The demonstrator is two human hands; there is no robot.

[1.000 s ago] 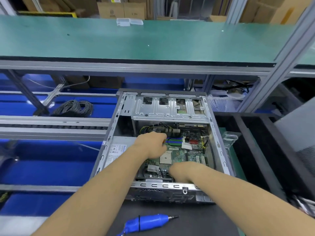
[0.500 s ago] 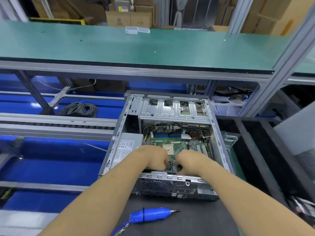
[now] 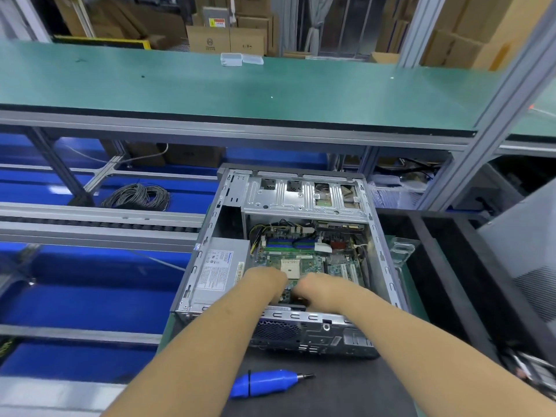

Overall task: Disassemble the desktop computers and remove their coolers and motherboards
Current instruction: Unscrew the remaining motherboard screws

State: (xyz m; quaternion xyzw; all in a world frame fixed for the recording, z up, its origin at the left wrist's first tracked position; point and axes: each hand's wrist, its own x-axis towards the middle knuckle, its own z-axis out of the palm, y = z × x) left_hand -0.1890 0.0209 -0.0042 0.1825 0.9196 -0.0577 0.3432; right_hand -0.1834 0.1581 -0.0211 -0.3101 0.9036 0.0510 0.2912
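An open grey desktop case (image 3: 382, 254) lies flat on the bench in front of me. Its green motherboard (image 3: 304, 260) sits inside with the bare CPU socket showing and no cooler on it. My left hand (image 3: 264, 281) and my right hand (image 3: 323, 288) are side by side at the board's near edge, just behind the case's rear panel. Both have fingers curled down around that edge; the fingertips are hidden. A silver power supply (image 3: 216, 269) fills the case's left side, and a metal drive cage (image 3: 301, 197) spans the far end.
A blue electric screwdriver (image 3: 267, 383) lies on the dark mat near me, tip pointing right. A coil of grey cable (image 3: 137, 195) rests on the blue lower level at left. A green shelf (image 3: 240, 85) overhangs beyond the case. Black bins (image 3: 436, 266) stand at right.
My left hand has pulled back from the middle of the board to its near edge, close beside my right hand. The right hand has shifted slightly left.
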